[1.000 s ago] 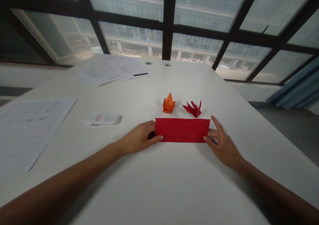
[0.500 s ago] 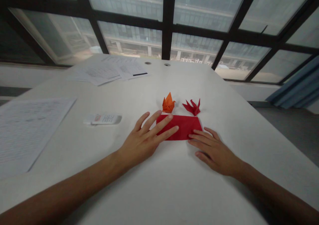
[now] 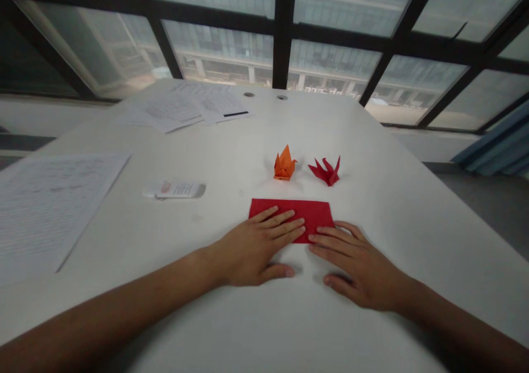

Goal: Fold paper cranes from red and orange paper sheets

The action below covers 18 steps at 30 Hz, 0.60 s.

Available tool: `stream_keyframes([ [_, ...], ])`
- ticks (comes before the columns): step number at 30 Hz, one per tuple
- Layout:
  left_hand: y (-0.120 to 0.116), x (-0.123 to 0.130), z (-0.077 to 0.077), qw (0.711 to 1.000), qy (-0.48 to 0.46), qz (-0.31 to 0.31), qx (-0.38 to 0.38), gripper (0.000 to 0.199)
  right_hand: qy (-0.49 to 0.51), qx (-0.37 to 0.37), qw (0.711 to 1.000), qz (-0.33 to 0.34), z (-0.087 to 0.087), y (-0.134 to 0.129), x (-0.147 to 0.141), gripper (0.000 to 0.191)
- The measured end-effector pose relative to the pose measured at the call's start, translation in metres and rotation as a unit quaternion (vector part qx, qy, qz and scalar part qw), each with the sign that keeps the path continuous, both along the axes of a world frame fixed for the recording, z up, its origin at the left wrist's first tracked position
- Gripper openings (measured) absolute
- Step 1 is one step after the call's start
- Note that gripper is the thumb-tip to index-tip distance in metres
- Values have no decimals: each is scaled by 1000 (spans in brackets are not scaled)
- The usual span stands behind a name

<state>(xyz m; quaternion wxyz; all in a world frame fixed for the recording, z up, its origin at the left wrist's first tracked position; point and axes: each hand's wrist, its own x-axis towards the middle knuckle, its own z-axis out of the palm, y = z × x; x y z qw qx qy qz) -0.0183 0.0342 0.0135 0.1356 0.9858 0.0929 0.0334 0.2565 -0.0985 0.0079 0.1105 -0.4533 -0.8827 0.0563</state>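
A folded sheet of red paper (image 3: 318,214) lies flat on the white table in front of me, its long side running left to right. My left hand (image 3: 260,246) rests palm down over its left and middle part, fingers stretched out and thumb apart on the near side. At the paper's right end, my right hand (image 3: 355,263) touches it with outstretched fingertips. Just beyond the paper stand an orange origami crane (image 3: 285,165) and, to its right, a red origami crane (image 3: 326,171). Neither hand touches the cranes.
To the left lies a white remote control (image 3: 179,190). A printed sheet (image 3: 61,207) covers the table's left side, and several more papers (image 3: 177,108) lie at the back left. Windows (image 3: 223,53) rise behind the white table (image 3: 231,152); a blue curtain (image 3: 496,150) hangs at right.
My left hand has come down flat on the red paper, its fingers moving lower and closer together. The paper has shifted nearer to me, away from the cranes. The view has tilted slightly.
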Motion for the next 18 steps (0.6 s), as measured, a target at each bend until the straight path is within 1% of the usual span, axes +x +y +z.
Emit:
stream_keyframes([
  [5,0,1,-1,999,18,35,-1,73,7,1,1000,-2,2,2,0,52],
  [9,0,2,-3,998,1,60,9,71,12,3,1000,-9,4,3,0,50],
  [15,1,2,-3,998,-15,63,14,67,14,1,1000,-11,2,5,1,50],
  [18,1,2,-2,998,-21,60,15,66,13,2,1000,-13,1,5,2,47],
])
